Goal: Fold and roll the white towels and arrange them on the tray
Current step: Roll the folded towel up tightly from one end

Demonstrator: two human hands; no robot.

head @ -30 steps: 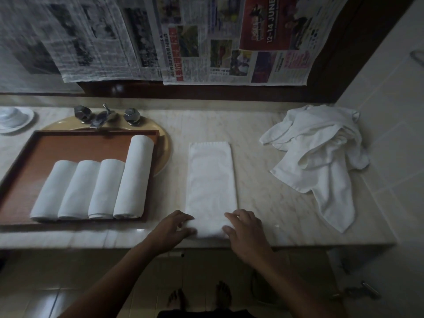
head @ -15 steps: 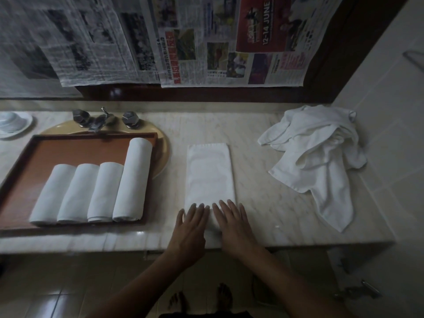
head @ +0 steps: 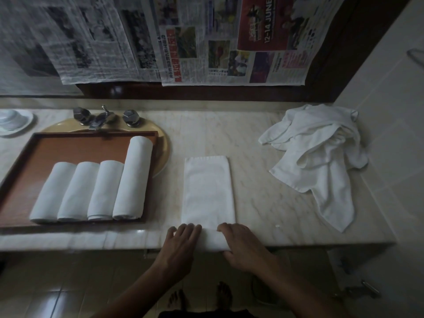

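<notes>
Brown wooden tray (head: 46, 152): four rolled white towels (head: 105, 191). Folded white towel strip (head: 208, 191): roll begun under my left hand (head: 181, 245), right hand (head: 244, 249), fingers curled over it. Crumpled white towel heap (head: 321, 157): pending.

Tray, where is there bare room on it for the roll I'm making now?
Bare tray floor lies behind the three short rolls, up to the far rim, and in a strip left of them. The right side is crowded: the long roll lies near that rim.
</notes>
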